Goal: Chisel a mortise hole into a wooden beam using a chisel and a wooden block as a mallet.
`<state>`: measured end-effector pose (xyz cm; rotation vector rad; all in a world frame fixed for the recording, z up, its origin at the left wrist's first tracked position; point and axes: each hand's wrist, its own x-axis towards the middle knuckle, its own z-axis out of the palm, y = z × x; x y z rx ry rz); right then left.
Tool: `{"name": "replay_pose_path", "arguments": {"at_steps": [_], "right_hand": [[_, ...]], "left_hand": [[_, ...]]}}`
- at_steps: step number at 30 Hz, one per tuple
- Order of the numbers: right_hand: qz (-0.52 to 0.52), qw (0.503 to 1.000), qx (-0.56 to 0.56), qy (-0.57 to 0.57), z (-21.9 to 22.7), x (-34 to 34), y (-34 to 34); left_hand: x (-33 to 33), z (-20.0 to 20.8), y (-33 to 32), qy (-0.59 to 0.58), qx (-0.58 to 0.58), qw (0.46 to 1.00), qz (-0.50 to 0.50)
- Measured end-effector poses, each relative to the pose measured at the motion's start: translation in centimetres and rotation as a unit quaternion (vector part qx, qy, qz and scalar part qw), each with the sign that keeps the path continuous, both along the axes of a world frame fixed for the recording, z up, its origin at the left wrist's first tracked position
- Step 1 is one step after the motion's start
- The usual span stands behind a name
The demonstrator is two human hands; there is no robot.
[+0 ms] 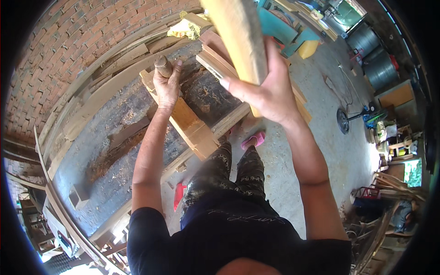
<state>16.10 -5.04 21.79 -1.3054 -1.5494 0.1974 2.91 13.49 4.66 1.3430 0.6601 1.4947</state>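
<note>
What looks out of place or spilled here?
Loose brown debris is scattered on the workbench, as if unswept. A red object, kind unclear, lies on the floor by the person's legs, seemingly stray. Nothing looks plainly damaged.

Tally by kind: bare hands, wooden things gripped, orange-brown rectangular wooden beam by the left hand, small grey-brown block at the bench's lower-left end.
Bare hands (left hand, right hand): 2
Gripped wooden things (round brown handle, long pale-yellow piece): 2
Orange-brown rectangular wooden beam: 1
Small grey-brown block: 1
Total: 6
</note>
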Motion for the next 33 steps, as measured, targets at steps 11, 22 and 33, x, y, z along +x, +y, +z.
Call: {"name": "replay_pose_path", "arguments": {"at_steps": [11, 22, 33], "right_hand": [[-0.022, 0.964, -0.243, -0.109, -1.2, 2.2, 4.8], [-0.044, 0.938, -0.283, -0.197, 1.8, 4.7, 8.0], [-0.035, 0.934, -0.352, -0.048, -2.0, 3.2, 5.4]], "left_hand": [[-0.8, -1.3, 3.8, -0.028, -0.017, 0.999, 0.000], [1.9, 0.0, 4.7, 0.030, -0.021, 0.999, -0.009], [3.1, 0.9, 3.3, 0.082, -0.016, 0.992, -0.095]]}}
